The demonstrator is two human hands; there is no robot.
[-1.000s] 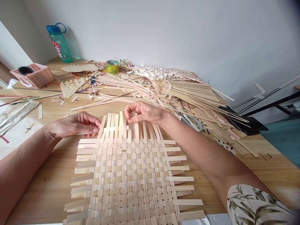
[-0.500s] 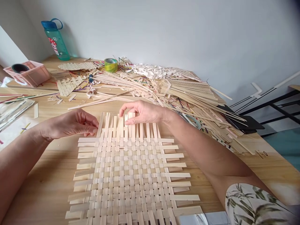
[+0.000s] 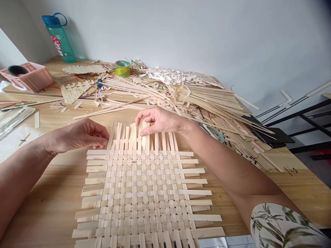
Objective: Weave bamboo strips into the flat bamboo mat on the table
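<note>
A woven mat of pale flat strips (image 3: 144, 193) lies on the wooden table, its strip ends sticking out on the left, right and far sides. At its far left corner my left hand (image 3: 90, 135) has thumb and fingers pinched at the edge of an upright strip, beside a cross strip threaded among the far ends. My right hand (image 3: 157, 120) is over the far ends near the middle, fingers curled and thumb against one of the lengthwise strips (image 3: 147, 143). The fingertips partly hide the strips beneath them.
Loose strips (image 3: 212, 100) are heaped behind and to the right, with a yellow-green tape roll (image 3: 122, 68) and another tape roll (image 3: 213, 133). A teal bottle (image 3: 60, 41) and a pink basket (image 3: 38, 78) stand at the back left. A black flat object (image 3: 274, 136) lies at the right.
My right hand has shifted slightly to the right along the far strip ends. My left hand stays at the corner. The view has moved slightly.
</note>
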